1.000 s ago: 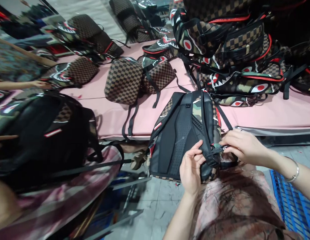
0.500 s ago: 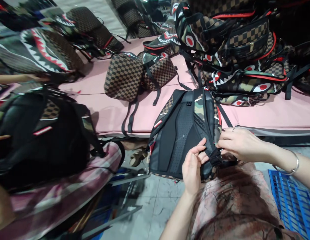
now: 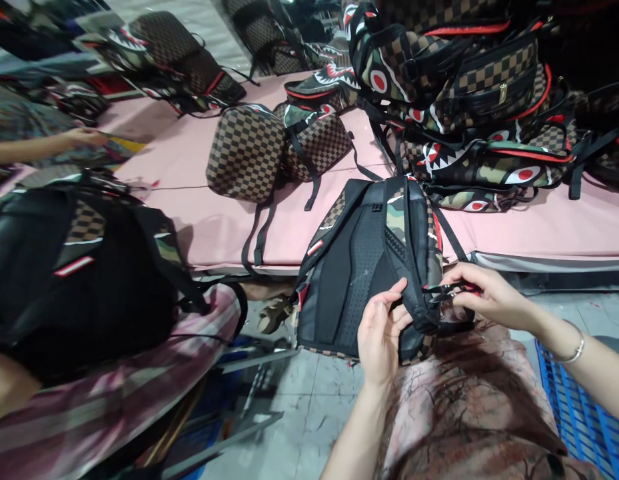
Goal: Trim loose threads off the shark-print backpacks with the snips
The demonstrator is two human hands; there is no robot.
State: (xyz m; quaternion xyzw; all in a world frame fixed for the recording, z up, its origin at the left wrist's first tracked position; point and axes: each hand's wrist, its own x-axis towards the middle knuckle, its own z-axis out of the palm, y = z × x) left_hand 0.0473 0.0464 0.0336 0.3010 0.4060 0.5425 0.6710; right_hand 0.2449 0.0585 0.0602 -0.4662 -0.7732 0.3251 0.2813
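A backpack (image 3: 359,280) leans from the pink table's edge onto my lap, its black padded back and straps facing up. My left hand (image 3: 382,330) rests at its lower right, fingers bent around the edge of the shoulder strap (image 3: 412,287). My right hand (image 3: 482,293) is closed on small dark snips (image 3: 446,290) with a bit of red at the handle. Their tips point left, close to the strap's lower end. What lies under my left fingers is partly hidden.
Backpacks with shark faces are piled on the pink table (image 3: 199,227) at the right (image 3: 489,100). Checkered bags (image 3: 246,153) lie beyond. A co-worker with a black backpack (image 3: 104,267) sits at the left. A blue crate (image 3: 584,413) stands at lower right.
My right hand has shifted slightly right, and the snips now show in it. My left hand moved a little left. At the far left, a shark-faced bag has gone from the table and another person's arm shows.
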